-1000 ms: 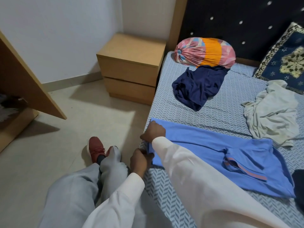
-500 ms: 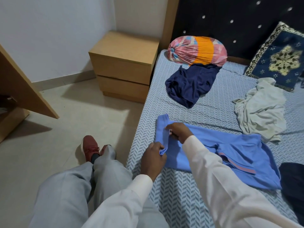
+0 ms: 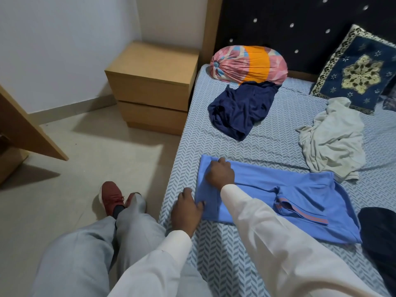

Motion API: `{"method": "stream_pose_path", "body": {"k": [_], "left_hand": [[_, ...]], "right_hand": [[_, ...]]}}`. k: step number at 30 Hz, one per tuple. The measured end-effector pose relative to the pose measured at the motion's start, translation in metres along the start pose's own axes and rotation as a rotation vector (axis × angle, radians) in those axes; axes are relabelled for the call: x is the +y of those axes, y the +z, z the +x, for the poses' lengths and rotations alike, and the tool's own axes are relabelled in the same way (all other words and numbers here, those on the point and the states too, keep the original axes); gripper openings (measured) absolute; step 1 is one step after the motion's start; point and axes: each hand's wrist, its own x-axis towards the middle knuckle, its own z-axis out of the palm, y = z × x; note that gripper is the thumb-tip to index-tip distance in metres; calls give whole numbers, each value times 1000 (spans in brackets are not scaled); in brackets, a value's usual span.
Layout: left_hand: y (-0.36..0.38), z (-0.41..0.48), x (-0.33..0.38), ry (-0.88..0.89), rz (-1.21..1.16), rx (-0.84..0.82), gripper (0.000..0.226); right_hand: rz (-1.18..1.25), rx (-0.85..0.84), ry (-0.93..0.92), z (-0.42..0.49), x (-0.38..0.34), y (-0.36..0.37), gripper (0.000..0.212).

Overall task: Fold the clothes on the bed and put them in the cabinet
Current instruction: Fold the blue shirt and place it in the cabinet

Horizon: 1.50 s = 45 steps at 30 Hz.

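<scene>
A light blue shirt (image 3: 304, 202) lies flat on the patterned bed sheet (image 3: 267, 144), its hem end folded over toward the collar. My left hand (image 3: 186, 209) pinches the near corner of that folded end. My right hand (image 3: 220, 172) presses down on the far part of the same fold, fingers curled on the cloth. A crumpled navy garment (image 3: 237, 108) lies near the head of the bed. A cream garment (image 3: 332, 140) lies bunched to the right. A dark garment (image 3: 379, 236) shows at the right edge.
A pink and orange bolster (image 3: 248, 65) and a blue embroidered cushion (image 3: 355, 71) sit against the dark headboard. A wooden nightstand (image 3: 152, 86) stands left of the bed. An open wooden cabinet door (image 3: 27, 129) is at the far left. My legs and a red shoe (image 3: 111, 198) are on the tiled floor.
The blue shirt's hem end, first stretched at the bed edge, has been lifted and laid over toward the collar. Both hands have come down onto the fold.
</scene>
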Motion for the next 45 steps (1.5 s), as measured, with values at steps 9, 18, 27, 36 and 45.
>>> {"method": "stream_pose_path", "body": {"k": [9, 18, 27, 36, 45], "left_hand": [[-2, 4, -3, -60, -145, -228, 25], [-110, -5, -45, 89, -178, 380, 16], [-88, -33, 2, 473, -160, 385, 23], [3, -40, 23, 492, 536, 21, 101], [27, -34, 18, 587, 639, -74, 98]], "right_hand": [[-70, -227, 104, -13, -50, -10, 33], [232, -165, -229, -28, -151, -40, 66], [744, -171, -164, -45, -70, -56, 59], [1034, -163, 62, -69, 118, -40, 71], [1115, -137, 225, -75, 221, -39, 72]]}}
